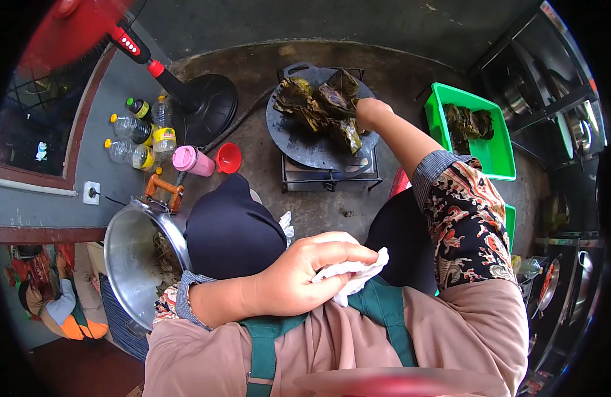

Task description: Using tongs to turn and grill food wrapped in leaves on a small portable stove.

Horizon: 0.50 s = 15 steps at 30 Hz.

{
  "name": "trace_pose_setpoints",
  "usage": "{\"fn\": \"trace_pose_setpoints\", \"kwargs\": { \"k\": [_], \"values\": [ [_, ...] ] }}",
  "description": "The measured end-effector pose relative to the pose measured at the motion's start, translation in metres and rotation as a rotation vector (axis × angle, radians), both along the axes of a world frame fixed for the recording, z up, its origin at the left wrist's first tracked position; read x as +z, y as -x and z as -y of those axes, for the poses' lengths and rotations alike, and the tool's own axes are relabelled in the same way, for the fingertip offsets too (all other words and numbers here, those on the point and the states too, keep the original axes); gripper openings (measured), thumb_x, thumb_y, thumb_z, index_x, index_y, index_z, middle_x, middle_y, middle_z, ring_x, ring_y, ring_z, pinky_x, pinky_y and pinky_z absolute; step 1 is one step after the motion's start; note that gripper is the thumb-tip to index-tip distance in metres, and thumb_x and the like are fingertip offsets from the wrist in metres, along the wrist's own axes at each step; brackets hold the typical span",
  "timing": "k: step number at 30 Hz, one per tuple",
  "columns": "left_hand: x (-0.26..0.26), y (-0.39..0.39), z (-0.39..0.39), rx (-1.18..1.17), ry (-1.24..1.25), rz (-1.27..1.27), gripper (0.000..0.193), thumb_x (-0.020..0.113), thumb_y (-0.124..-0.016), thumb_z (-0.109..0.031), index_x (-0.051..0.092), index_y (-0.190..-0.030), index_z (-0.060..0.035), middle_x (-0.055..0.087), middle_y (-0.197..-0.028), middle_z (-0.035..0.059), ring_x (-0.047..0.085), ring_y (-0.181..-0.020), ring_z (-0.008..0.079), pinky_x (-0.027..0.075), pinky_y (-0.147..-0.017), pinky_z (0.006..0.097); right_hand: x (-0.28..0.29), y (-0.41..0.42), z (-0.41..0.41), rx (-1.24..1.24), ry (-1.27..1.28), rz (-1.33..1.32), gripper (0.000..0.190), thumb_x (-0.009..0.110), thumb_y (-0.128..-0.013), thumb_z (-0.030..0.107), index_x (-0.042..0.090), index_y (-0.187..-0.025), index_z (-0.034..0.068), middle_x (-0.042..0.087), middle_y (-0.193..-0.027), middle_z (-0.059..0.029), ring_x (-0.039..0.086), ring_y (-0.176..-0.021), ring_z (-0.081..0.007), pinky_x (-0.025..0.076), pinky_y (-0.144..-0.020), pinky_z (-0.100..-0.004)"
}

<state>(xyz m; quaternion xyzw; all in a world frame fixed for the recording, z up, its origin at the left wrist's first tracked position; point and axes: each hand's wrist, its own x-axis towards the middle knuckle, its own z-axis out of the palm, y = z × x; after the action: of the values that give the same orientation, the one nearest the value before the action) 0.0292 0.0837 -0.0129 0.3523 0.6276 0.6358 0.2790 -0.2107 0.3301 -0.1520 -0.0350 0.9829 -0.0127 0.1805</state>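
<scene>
Against my chest, my left hand (310, 278) grips a crumpled white tissue (352, 278) between thumb and fingers. My right hand (372, 114) reaches to the right side of a round dark griddle (295, 141), its fingers curled at the leaf-wrapped bundles (330, 106). Whether it grips a bundle or something else cannot be told, as the fingertips are hidden. Several charred, browned leaf wraps lie heaped on the griddle, which rests on a low gas stove (310, 181) on the floor.
A green plastic tub (491, 166) with more leaf bundles stands right of the stove. At left are a large metal pot (131, 263), plastic bottles (164, 134), a pink tumbler (199, 163), a red funnel (229, 158) and a fan base (211, 106). Another person (62, 302) sits at lower left.
</scene>
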Motion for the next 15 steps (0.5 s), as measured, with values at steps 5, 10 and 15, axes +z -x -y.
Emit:
{"fn": "trace_pose_setpoints", "kwargs": {
  "k": [5,10,15],
  "values": [
    [0.004,-0.002,0.001,-0.004,0.007,-0.007,0.038,0.053,-0.075,0.011,0.061,-0.112,0.0019,0.061,-0.104,0.0150,0.061,-0.094,0.0246,0.047,-0.084,0.0323,0.009,-0.008,0.018,-0.099,-0.053,-0.074,0.026,0.064,-0.077,0.011,0.071,-0.101,0.006,0.067,-0.110,-0.0155,0.066,-0.101,-0.0288,0.054,-0.084,-0.0390],
    [0.001,-0.006,0.006,0.014,-0.023,-0.034,0.043,0.051,-0.076,0.008,0.061,-0.117,-0.0018,0.059,-0.105,0.0132,0.061,-0.092,0.0223,0.048,-0.081,0.0299,0.026,0.007,0.010,-0.074,0.005,0.025,0.030,0.057,-0.080,0.013,0.070,-0.106,0.005,0.066,-0.114,-0.0165,0.064,-0.104,-0.0324,0.052,-0.086,-0.0403],
    [-0.001,-0.006,0.008,0.011,-0.029,-0.041,0.043,0.051,-0.077,0.007,0.061,-0.117,-0.0018,0.059,-0.105,0.0138,0.061,-0.092,0.0227,0.048,-0.081,0.0299,0.014,-0.007,0.023,-0.067,0.040,-0.022,0.029,0.055,-0.081,0.011,0.069,-0.105,0.002,0.066,-0.112,-0.0181,0.064,-0.105,-0.0324,0.051,-0.088,-0.0397]
  ]
}}
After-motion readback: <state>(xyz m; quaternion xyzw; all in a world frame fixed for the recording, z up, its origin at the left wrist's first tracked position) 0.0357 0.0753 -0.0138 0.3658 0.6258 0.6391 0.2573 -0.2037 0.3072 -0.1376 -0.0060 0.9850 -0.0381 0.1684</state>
